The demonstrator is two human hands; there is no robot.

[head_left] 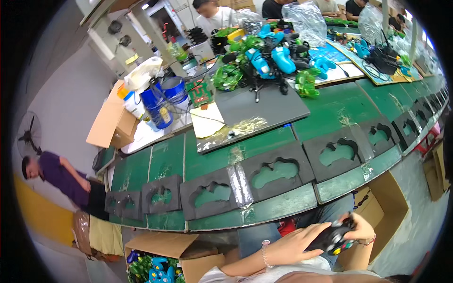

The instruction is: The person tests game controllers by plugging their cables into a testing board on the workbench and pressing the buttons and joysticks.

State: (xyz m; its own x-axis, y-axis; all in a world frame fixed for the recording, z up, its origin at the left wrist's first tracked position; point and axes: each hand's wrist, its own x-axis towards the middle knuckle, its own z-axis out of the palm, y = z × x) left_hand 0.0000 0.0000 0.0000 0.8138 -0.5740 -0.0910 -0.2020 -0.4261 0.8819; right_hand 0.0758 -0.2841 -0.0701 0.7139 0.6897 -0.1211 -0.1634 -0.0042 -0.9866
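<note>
A black game controller [336, 239] with coloured buttons is held above my lap, below the bench's near edge. My left hand [298, 243] lies over its left side, fingers stretched across the shell. Around its right end, the fingers of my right hand [362, 230] are curled. Part of the controller is covered by both hands. A grey foam cradle [306, 165] with controller-shaped cutouts is on the green bench in front of me, one of several in a row.
An open carton [163, 243] at lower left holds blue and green controllers; another carton [389, 200] stands at right. Beyond the foam, a dark board [264, 106] lies below piled controllers [283, 59]. Blue tubs [158, 111] stand at left. Other people sit across the bench.
</note>
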